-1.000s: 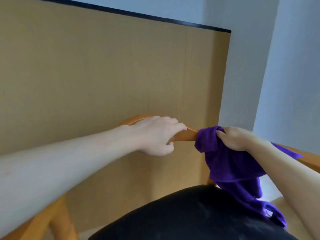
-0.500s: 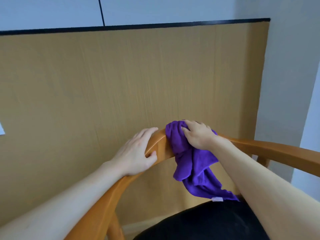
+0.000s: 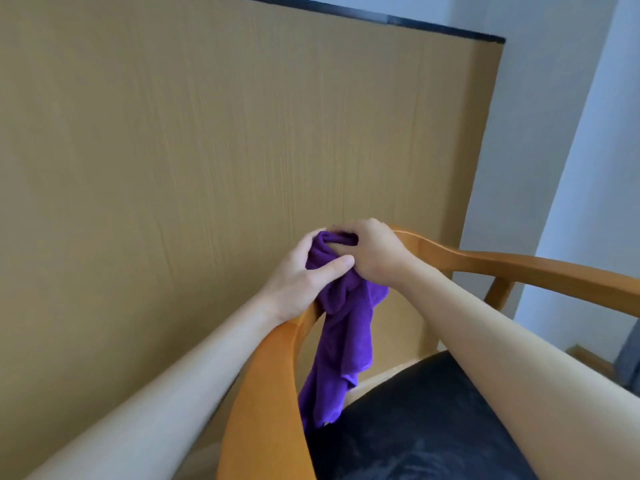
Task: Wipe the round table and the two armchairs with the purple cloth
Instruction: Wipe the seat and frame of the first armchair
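The purple cloth (image 3: 341, 327) is bunched on the curved top rail of a wooden armchair (image 3: 540, 271) and hangs down inside its back toward the black seat (image 3: 433, 427). My left hand (image 3: 304, 275) grips the bunched top of the cloth from the left, thumb across it. My right hand (image 3: 374, 254) closes on the same bunch from the right and above. Both hands meet at the rail's bend. The round table and a second armchair are out of view.
A tall tan wood-grain panel (image 3: 207, 150) with a dark top edge stands right behind the chair. A pale wall (image 3: 571, 133) runs along the right. A bit of floor and a wooden edge (image 3: 588, 355) show at the lower right.
My left hand left the bare rail and took hold of the cloth. The cloth slid left along the rail to the bend, and my right hand came with it.
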`<state>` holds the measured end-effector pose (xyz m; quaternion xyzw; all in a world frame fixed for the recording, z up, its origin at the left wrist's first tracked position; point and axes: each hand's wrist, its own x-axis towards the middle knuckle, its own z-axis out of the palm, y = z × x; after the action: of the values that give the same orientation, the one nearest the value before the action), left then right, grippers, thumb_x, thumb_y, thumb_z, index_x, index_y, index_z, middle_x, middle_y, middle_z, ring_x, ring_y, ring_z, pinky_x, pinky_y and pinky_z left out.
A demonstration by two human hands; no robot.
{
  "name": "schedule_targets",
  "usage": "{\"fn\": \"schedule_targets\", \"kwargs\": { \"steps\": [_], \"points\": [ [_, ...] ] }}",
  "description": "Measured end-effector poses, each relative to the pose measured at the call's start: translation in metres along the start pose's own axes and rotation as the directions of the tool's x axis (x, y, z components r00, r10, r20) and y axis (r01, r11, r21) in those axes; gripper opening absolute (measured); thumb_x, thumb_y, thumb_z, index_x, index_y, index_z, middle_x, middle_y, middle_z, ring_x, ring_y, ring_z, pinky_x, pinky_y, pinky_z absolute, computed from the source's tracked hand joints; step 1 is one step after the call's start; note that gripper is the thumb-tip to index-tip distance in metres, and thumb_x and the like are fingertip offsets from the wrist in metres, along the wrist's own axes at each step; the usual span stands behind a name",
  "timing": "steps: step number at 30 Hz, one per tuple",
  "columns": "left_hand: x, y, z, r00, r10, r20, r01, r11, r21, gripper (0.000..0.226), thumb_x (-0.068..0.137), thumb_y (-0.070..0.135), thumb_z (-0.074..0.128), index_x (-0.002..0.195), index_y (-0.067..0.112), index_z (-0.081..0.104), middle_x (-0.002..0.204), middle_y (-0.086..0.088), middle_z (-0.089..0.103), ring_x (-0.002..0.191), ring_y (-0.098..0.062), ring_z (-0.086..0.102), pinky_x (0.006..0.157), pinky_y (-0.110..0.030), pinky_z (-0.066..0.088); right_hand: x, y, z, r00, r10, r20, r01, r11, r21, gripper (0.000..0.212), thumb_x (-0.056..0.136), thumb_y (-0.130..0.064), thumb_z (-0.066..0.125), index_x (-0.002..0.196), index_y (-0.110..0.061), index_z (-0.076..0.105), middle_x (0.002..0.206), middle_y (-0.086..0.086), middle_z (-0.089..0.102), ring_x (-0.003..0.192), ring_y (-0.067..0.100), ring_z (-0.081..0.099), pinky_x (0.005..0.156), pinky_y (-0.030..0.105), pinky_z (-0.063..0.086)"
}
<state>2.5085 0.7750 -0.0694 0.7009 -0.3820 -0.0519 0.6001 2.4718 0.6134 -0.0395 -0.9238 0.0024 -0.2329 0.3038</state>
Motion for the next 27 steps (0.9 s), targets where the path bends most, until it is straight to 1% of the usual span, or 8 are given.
{"fn": "schedule_targets", "kwargs": {
  "steps": [3, 5, 9, 13, 17, 20, 23, 27],
  "points": [
    [0.005, -0.005, -0.001, 0.998, -0.065, -0.008, 0.064, 0.998, -0.026, 0.049, 0.079, 0.031, 0.079, 0.123, 0.025, 0.059, 0.113, 0.01, 0.072, 0.105, -0.004, 0.067, 0.099, -0.037, 0.052, 0.004, -0.005, -0.005, 0.995, 0.092, -0.021, -0.093, 0.996, -0.007, 0.025, 0.084, -0.037, 0.075, 0.108, -0.03, 0.074, 0.098, -0.016, 0.072, 0.095, 0.004, 0.067, 0.081, 0.016, 0.05],
    [0.009, -0.009, -0.003, 0.999, -0.053, -0.005, 0.053, 0.998, 0.027, 0.039, 0.085, 0.023, 0.075, 0.121, 0.025, 0.06, 0.109, 0.01, 0.072, 0.101, -0.003, 0.067, 0.097, -0.037, 0.053, 0.01, -0.007, -0.016, 0.984, 0.173, 0.046, -0.174, 0.985, 0.007, 0.024, 0.084, -0.033, 0.078, 0.107, -0.029, 0.075, 0.106, -0.014, 0.073, 0.102, 0.004, 0.067, 0.083, 0.011, 0.047],
    [0.008, -0.015, -0.006, 1.0, 0.005, 0.006, -0.005, 0.999, -0.033, 0.018, 0.096, 0.022, 0.062, 0.114, 0.025, 0.065, 0.101, 0.009, 0.074, 0.096, -0.006, 0.068, 0.092, -0.034, 0.053, 0.014, -0.005, -0.033, 0.936, 0.274, 0.222, -0.343, 0.853, 0.393, 0.028, 0.096, -0.019, 0.057, 0.118, -0.015, 0.075, 0.118, 0.001, 0.075, 0.113, 0.016, 0.068, 0.101, 0.028, 0.049],
    [0.003, -0.008, -0.003, 0.994, 0.032, -0.102, -0.034, 0.999, -0.017, 0.015, 0.098, 0.01, 0.053, 0.097, 0.018, 0.065, 0.086, 0.004, 0.071, 0.08, -0.01, 0.064, 0.075, -0.024, 0.049, 0.011, -0.008, -0.026, 0.944, 0.322, 0.071, -0.31, 0.797, 0.518, 0.031, 0.099, -0.015, 0.049, 0.115, -0.007, 0.074, 0.115, 0.007, 0.075, 0.114, 0.02, 0.068, 0.106, 0.035, 0.048],
    [-0.002, -0.001, -0.004, 0.973, 0.098, -0.208, -0.079, 0.992, 0.099, 0.031, 0.077, -0.01, 0.037, 0.087, 0.014, 0.054, 0.075, -0.002, 0.059, 0.069, -0.023, 0.053, 0.064, -0.036, 0.046, 0.012, -0.001, -0.03, 0.88, 0.388, -0.275, -0.291, 0.896, 0.334, 0.028, 0.095, -0.01, 0.053, 0.105, -0.02, 0.077, 0.113, 0.002, 0.074, 0.111, 0.016, 0.066, 0.098, 0.027, 0.049],
    [-0.005, -0.003, -0.009, 0.952, 0.16, -0.261, -0.127, 0.983, 0.136, 0.034, 0.067, -0.008, 0.035, 0.081, 0.018, 0.052, 0.077, 0.0, 0.059, 0.071, -0.024, 0.054, 0.062, -0.043, 0.048, 0.01, 0.014, -0.024, 0.898, 0.405, -0.173, -0.393, 0.914, 0.1, 0.033, 0.106, -0.027, 0.044, 0.13, -0.025, 0.066, 0.133, -0.003, 0.063, 0.126, 0.013, 0.054, 0.106, 0.027, 0.038],
    [-0.002, -0.015, -0.012, 0.94, 0.186, -0.287, -0.172, 0.982, 0.073, 0.033, 0.062, 0.0, 0.034, 0.077, 0.021, 0.054, 0.069, 0.004, 0.059, 0.069, -0.022, 0.056, 0.059, -0.041, 0.049, 0.003, 0.031, -0.01, 0.896, 0.421, -0.138, -0.405, 0.905, 0.134, 0.041, 0.111, -0.035, 0.031, 0.146, -0.025, 0.051, 0.15, -0.002, 0.048, 0.144, 0.017, 0.034, 0.123, 0.042, 0.021],
    [0.019, -0.017, -0.025, 0.969, 0.078, -0.232, -0.082, 0.997, -0.006, 0.041, 0.063, -0.014, 0.035, 0.07, 0.019, 0.059, 0.061, 0.004, 0.063, 0.056, -0.011, 0.056, 0.05, -0.022, 0.044, 0.003, 0.032, -0.008, 0.894, 0.416, -0.168, -0.402, 0.909, 0.115, 0.047, 0.11, -0.041, 0.02, 0.147, -0.031, 0.047, 0.157, -0.006, 0.037, 0.152, 0.016, 0.016, 0.125, 0.05, 0.007]
  ]
}}
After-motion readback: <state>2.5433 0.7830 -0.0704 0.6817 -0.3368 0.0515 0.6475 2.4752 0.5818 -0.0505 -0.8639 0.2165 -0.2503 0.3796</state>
